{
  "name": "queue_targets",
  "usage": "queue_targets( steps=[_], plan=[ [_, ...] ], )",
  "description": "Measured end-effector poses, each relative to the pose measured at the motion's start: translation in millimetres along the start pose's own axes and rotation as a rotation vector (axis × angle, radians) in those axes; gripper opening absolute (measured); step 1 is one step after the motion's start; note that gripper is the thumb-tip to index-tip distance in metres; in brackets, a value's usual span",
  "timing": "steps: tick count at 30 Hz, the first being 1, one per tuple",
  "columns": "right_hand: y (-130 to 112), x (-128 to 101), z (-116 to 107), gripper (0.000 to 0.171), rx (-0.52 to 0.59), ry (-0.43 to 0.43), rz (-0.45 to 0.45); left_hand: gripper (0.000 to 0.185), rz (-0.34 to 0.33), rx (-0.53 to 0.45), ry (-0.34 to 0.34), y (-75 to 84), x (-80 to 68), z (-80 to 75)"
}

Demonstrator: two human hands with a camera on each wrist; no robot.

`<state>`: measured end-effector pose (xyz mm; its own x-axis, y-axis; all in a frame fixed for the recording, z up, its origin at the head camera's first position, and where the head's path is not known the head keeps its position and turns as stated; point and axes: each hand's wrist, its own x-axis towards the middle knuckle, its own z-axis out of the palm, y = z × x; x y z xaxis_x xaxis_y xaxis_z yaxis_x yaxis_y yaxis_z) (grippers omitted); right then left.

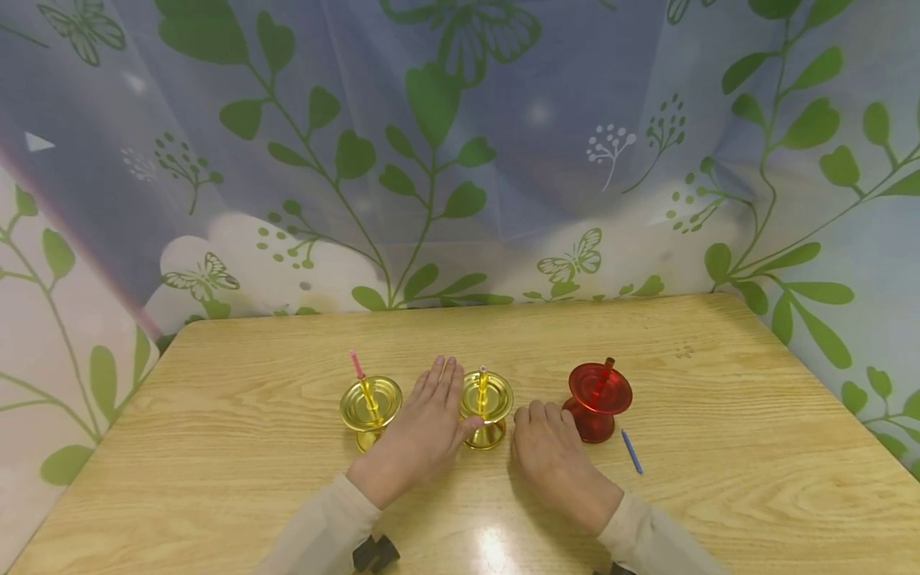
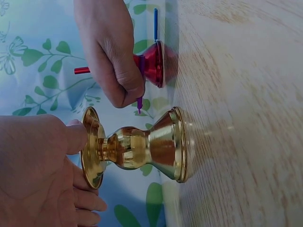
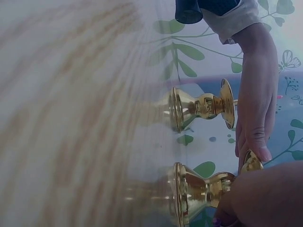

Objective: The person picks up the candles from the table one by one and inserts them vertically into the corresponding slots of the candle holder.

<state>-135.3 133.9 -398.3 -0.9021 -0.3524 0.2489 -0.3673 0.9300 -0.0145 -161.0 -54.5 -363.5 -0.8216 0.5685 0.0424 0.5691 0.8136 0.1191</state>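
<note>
On the wooden worktop (image 1: 719,415) three candle holders stand upright in one row, and I take the middle gold holder (image 1: 486,407) as the landmark.

To the left of it, a little apart, stands the left gold holder (image 1: 370,409), with a pink candle (image 1: 356,364) leaning out of its cup. Nobody touches it.

Between this one and the middle gold holder lies the left hand (image 1: 424,431). Its fingers (image 1: 442,375) are straight and close together, pointing away from the person, and the thumb (image 1: 470,426) presses against the side of the holder under the dish. From the left wrist view the thumb sits just at the rim of the dish. I think the hand is placed so to keep the tall, narrow holder steady, because it has a thin waist and could tip easily.

The middle gold holder itself carries a yellow candle (image 1: 482,377) on its spike.

Just right of it rests the right hand (image 1: 549,451), fingers curled down. In the left wrist view it seems to pinch a small purple candle (image 2: 140,87), but the head view hides this.

Farther right, touching those knuckles or nearly, stands the red holder (image 1: 598,399) with a red candle (image 1: 608,366). A blue candle (image 1: 632,451) lies flat beside its foot.
</note>
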Motion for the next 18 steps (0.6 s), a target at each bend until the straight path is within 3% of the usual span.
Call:
queue_targets(
  steps=[18],
  plan=[
    [-0.5,1.1,-0.7,0.021,-0.006,0.035,0.015,0.071,0.001,0.001,0.011,-0.3,-0.9,0.5]
  ],
)
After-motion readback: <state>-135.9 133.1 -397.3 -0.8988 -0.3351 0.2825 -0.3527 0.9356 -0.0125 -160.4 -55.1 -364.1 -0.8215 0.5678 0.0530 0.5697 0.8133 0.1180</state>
